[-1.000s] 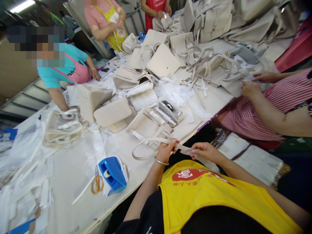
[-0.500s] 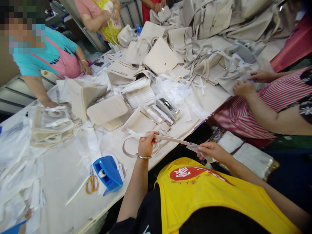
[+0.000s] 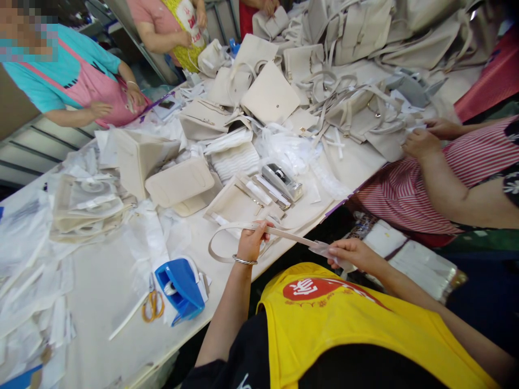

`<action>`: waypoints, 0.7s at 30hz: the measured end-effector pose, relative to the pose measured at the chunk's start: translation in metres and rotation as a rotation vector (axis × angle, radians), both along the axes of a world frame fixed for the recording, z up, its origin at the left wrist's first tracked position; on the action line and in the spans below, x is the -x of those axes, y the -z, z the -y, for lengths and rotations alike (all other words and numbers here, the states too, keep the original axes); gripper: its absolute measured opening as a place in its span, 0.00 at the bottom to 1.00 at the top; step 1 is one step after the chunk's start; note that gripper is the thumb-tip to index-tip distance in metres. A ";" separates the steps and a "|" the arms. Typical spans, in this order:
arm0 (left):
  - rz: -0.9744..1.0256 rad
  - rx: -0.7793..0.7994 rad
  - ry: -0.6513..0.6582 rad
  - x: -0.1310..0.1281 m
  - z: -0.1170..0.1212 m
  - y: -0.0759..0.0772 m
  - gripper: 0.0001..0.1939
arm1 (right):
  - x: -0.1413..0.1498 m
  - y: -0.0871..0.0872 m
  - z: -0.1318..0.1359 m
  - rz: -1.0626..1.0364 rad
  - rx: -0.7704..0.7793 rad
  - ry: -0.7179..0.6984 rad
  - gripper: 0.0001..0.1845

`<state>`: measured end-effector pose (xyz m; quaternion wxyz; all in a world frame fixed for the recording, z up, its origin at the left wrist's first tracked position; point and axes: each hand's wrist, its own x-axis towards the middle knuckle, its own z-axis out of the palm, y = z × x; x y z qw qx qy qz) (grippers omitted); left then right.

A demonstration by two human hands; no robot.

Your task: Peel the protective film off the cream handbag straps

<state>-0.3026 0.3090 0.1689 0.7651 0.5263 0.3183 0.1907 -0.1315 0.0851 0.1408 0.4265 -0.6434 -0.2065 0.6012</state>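
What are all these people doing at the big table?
The person in the yellow vest holds a long cream strap between both hands: the left hand grips its middle, the right hand pinches a clear wrapper at its end. Cream bags cover the table. A blue tape dispenser and scissors lie nearby. Other people handle bags too.

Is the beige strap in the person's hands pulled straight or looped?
Both: the strap runs straight between left hand and right hand, and loops beyond the left.
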 end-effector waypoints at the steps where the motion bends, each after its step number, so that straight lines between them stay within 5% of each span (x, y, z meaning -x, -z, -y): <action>1: -0.005 0.002 0.015 -0.001 0.001 0.001 0.13 | 0.000 0.001 0.000 0.010 -0.016 -0.014 0.22; 8: -0.090 0.066 0.235 -0.020 0.042 0.012 0.17 | 0.010 0.004 -0.015 0.106 -0.107 -0.146 0.23; 13: -0.176 0.241 0.473 -0.031 0.073 0.034 0.21 | 0.021 0.014 -0.025 0.080 -0.125 -0.127 0.22; 15: -0.126 0.451 0.366 -0.024 0.069 0.046 0.23 | 0.019 0.018 -0.021 0.078 -0.107 -0.095 0.21; 18: 0.036 0.738 0.006 -0.002 0.051 0.058 0.21 | 0.007 0.020 -0.003 0.057 -0.048 -0.087 0.20; 21: 0.197 0.795 -0.228 0.022 0.032 0.057 0.15 | -0.005 0.025 0.020 0.041 0.003 -0.119 0.19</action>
